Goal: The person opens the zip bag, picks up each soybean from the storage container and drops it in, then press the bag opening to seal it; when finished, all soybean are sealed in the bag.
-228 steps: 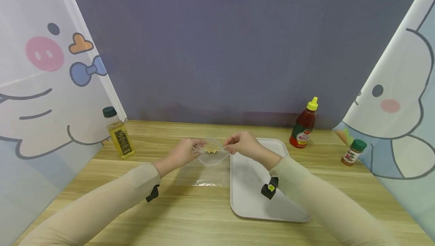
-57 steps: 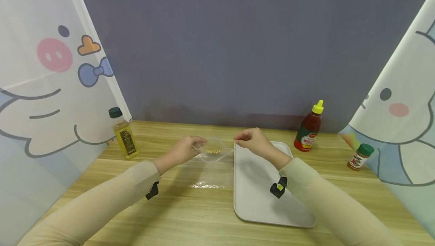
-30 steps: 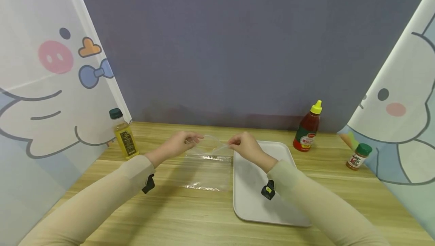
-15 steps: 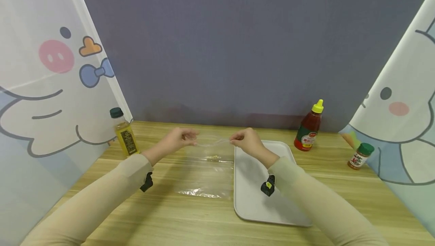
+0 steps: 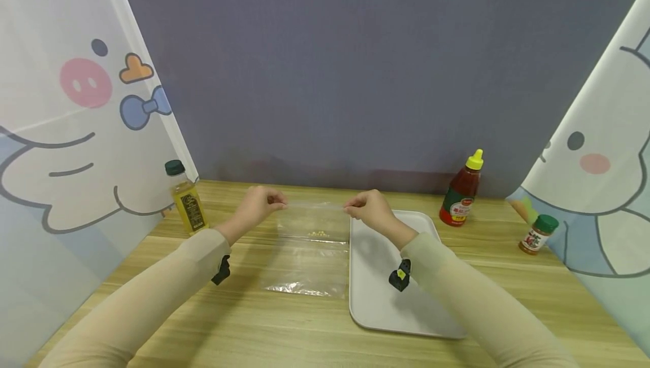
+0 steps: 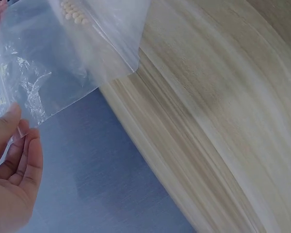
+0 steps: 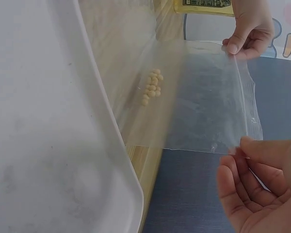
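Note:
My left hand (image 5: 258,204) pinches the upper left corner of a clear zip bag (image 5: 312,220) between thumb and fingers. At the opposite corner, my right hand (image 5: 373,210) pinches the zip edge too. The bag's mouth is drawn into a straight line between them, and its upper part stands raised. A small cluster of pale yellow, round beans (image 7: 153,87) sits low inside. More clear plastic (image 5: 307,272) lies flat on the table in front of the raised part. In the left wrist view, fingertips (image 6: 20,127) hold the corner with the bag stretched beyond.
A light grey tray (image 5: 376,306) lies right of the bag, under my right forearm. An oil bottle (image 5: 187,204) stands at the left. At the back right are a red sauce bottle (image 5: 459,196) with a yellow cap and a small green-lidded jar (image 5: 538,233).
The bag's mouth, rounded and gaping earlier, is now straight and flattened. My left hand has moved left and slightly away. My right hand went right, then back to the bag's corner.

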Available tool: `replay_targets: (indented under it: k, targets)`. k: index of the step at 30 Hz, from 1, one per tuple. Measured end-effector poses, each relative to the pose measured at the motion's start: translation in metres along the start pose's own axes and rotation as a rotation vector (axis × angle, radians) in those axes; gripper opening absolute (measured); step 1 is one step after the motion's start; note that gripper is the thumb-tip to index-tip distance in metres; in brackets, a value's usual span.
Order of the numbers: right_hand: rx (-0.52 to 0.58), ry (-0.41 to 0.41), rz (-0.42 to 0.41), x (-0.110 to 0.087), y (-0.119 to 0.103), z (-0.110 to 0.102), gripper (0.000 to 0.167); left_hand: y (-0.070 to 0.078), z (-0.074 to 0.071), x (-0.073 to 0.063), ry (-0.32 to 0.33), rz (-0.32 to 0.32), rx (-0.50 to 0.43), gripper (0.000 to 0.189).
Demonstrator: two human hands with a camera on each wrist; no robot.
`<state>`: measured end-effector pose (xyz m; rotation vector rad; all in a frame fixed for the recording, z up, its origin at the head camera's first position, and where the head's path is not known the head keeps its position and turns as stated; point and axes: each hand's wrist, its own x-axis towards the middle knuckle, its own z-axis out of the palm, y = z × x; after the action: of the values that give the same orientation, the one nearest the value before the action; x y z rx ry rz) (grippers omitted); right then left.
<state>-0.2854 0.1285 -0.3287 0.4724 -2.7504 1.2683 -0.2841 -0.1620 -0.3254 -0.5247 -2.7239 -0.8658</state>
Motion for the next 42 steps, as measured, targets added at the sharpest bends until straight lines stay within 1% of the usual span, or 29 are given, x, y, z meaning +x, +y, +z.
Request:
replay_targets:
  k: [5,12,13,20,24,28,31,33,35,39,42]
  targets:
    - [-0.001,-0.005,0.019,0.002,-0.001,0.002,0.010,-0.004,-0.001,0.001,0.007,-0.024,0.002,0.005]
    - [0.003,0.001,0.025,0.004,-0.002,0.004,0.008,-0.007,-0.002,0.002,0.010,0.021,0.026,0.006]
    - [0.004,0.006,0.028,0.004,-0.002,0.004,0.008,-0.007,-0.003,0.002,0.005,0.025,0.030,0.006]
    - [0.015,0.006,0.050,0.002,0.000,0.005,0.009,-0.006,-0.002,0.004,-0.049,-0.009,0.028,0.006]
    - [0.049,-0.007,0.050,0.002,0.002,0.005,0.009,-0.008,-0.006,0.004,-0.076,0.016,0.006,0.008]
    - [0.095,-0.027,0.050,0.002,0.004,0.007,0.010,-0.008,-0.012,0.004,-0.113,0.052,0.013,0.023]
    - [0.108,-0.028,0.044,0.002,0.004,0.008,0.010,-0.002,-0.014,0.003,-0.142,0.053,0.026,0.037]
    - [0.109,-0.025,0.032,0.002,0.003,0.008,0.011,0.007,-0.013,0.004,-0.155,0.060,0.031,0.045]
    - [0.109,-0.023,0.028,0.001,0.002,0.008,0.011,0.017,-0.009,0.006,-0.167,0.074,0.021,0.050]
    - [0.115,-0.031,0.021,0.000,0.000,0.008,0.012,0.038,0.007,0.014,-0.170,0.141,0.023,0.055]
    - [0.114,-0.032,0.016,-0.001,0.000,0.008,0.013,0.051,0.022,0.020,-0.183,0.194,0.049,0.052]
